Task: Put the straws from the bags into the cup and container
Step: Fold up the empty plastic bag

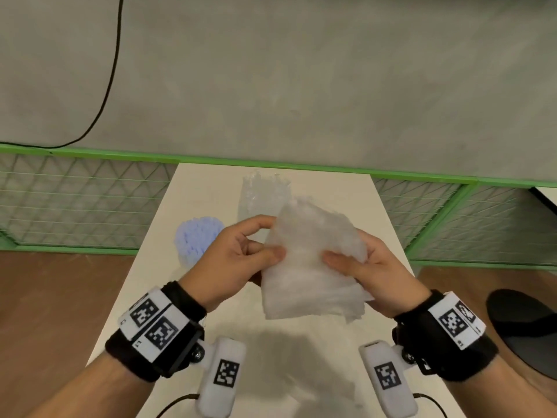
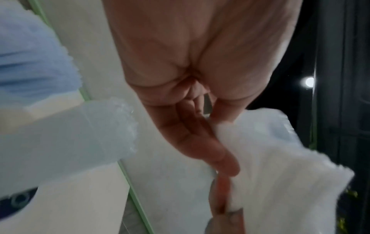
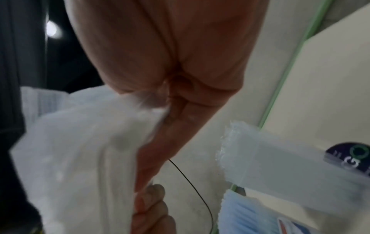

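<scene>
In the head view both hands hold a translucent white bag of straws (image 1: 310, 276) in the air above the white table (image 1: 193, 312). My left hand (image 1: 271, 239) pinches the bag's left edge between thumb and fingers. My right hand (image 1: 346, 260) grips its right side, thumb on the front and fingers hidden behind. Beyond the bag stands a clear container (image 1: 263, 194) of clear straws, and left of it a cup of blue straws (image 1: 197, 239). The left wrist view shows the bag (image 2: 280, 166), the clear straws (image 2: 80, 134) and the blue straws (image 2: 30, 63). The right wrist view shows the bag (image 3: 80, 150) and the clear straws (image 3: 280, 158).
A green-framed mesh fence (image 1: 84, 200) runs behind and beside the table. A black cable (image 1: 111, 70) hangs down the grey wall. A dark round stool seat (image 1: 524, 327) stands at the right over the wooden floor (image 1: 60, 297).
</scene>
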`<state>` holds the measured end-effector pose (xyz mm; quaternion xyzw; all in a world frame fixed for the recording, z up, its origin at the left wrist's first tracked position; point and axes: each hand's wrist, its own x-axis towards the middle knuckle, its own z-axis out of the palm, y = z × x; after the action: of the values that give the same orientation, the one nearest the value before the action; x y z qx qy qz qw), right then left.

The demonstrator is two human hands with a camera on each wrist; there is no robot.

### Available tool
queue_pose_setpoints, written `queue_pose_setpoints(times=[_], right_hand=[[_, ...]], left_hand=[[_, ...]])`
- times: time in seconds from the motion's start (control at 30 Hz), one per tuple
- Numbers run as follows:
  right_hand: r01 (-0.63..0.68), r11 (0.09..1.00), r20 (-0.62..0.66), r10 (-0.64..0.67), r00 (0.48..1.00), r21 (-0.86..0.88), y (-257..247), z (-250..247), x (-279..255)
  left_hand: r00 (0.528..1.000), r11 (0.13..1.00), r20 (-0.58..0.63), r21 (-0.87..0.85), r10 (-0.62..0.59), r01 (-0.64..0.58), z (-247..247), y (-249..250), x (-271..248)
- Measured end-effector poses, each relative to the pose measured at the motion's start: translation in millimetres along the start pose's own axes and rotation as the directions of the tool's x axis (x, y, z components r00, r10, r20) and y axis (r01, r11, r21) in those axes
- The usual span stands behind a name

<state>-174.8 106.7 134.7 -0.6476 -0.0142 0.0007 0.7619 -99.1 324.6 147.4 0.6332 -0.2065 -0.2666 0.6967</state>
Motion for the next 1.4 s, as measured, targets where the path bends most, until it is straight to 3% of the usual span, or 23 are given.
queue_pose_setpoints(times=[0.13,0.23,0.3,0.4,0.5,0.53,0.63,0.7,0.77,0.83,0.9,0.93,1.0,1.07,1.2,1.27,1.3,1.33,1.4], right_hand=[[0.119,0.992,-0.037,-0.121,0.992,-0.050,10,2,-1],[0.207,0.975,0.027,-0.206,0.978,-0.084,15,5,0],[0.239,0.964,0.072,-0.231,0.970,-0.118,12,9,-1],[0.133,0.978,0.103,-0.117,0.988,-0.163,4,1,1],[-0.176,0.983,0.215,0.160,0.963,0.059,-5,-13,3],[-0.219,0.975,0.216,0.206,0.954,0.035,-3,-16,4],[-0.122,0.969,0.064,0.138,0.988,-0.215,15,-9,11],[-0.106,0.972,-0.017,0.104,0.994,-0.212,36,-4,16],[-0.186,0.960,-0.112,0.165,0.980,-0.210,68,-5,17],[-0.297,0.837,-0.182,0.238,0.954,-0.460,109,-4,14],[-0.329,0.538,-0.136,0.366,0.920,-0.776,150,6,4],[-0.301,0.399,-0.099,0.453,0.886,-0.866,167,14,-1],[-0.235,0.206,-0.079,0.571,0.817,-0.950,193,28,-9],[-0.161,0.092,-0.073,0.605,0.793,-0.983,216,33,-16],[-0.104,-0.019,-0.097,0.552,0.828,-0.994,234,29,-18],[-0.104,-0.008,-0.092,0.540,0.836,-0.995,228,17,-15],[-0.137,0.059,-0.085,0.534,0.841,-0.989,220,9,-13],[-0.180,0.174,-0.064,0.524,0.849,-0.968,208,1,-10],[-0.268,0.488,-0.013,0.464,0.886,-0.831,178,-16,-7]], left_hand=[[0.999,0.997,-0.022,-0.069,0.037,-0.038,6,-8,-7],[0.993,0.969,0.102,-0.233,-0.064,0.086,10,-9,-12],[0.986,0.956,0.155,-0.273,-0.068,0.108,7,-9,-14],[0.996,0.997,0.088,-0.064,-0.027,0.032,6,-11,-15],[0.999,0.997,-0.010,0.068,0.046,-0.045,3,-14,-15],[0.997,0.989,-0.026,0.130,0.070,-0.066,1,-17,-15],[0.997,0.955,-0.015,0.289,0.077,-0.069,-3,-25,-12],[0.997,0.957,-0.063,0.289,0.050,-0.030,-10,-37,-11],[0.988,0.934,-0.152,0.355,0.034,0.023,-21,-49,-16],[0.971,0.904,-0.241,0.414,-0.006,0.108,-37,-66,-24],[0.947,0.878,-0.312,0.430,-0.072,0.209,-54,-86,-35],[0.936,0.869,-0.337,0.430,-0.098,0.246,-60,-94,-40],[0.914,0.839,-0.387,0.452,-0.120,0.302,-72,-110,-49],[0.897,0.774,-0.426,0.526,-0.120,0.353,-82,-122,-55],[0.878,0.677,-0.455,0.600,-0.148,0.426,-100,-139,-68],[0.871,0.642,-0.466,0.623,-0.154,0.447,-105,-144,-73],[0.867,0.649,-0.474,0.613,-0.153,0.450,-107,-147,-76],[0.860,0.672,-0.486,0.586,-0.155,0.452,-107,-148,-78],[0.837,0.719,-0.515,0.510,-0.184,0.471,-106,-150,-80]])
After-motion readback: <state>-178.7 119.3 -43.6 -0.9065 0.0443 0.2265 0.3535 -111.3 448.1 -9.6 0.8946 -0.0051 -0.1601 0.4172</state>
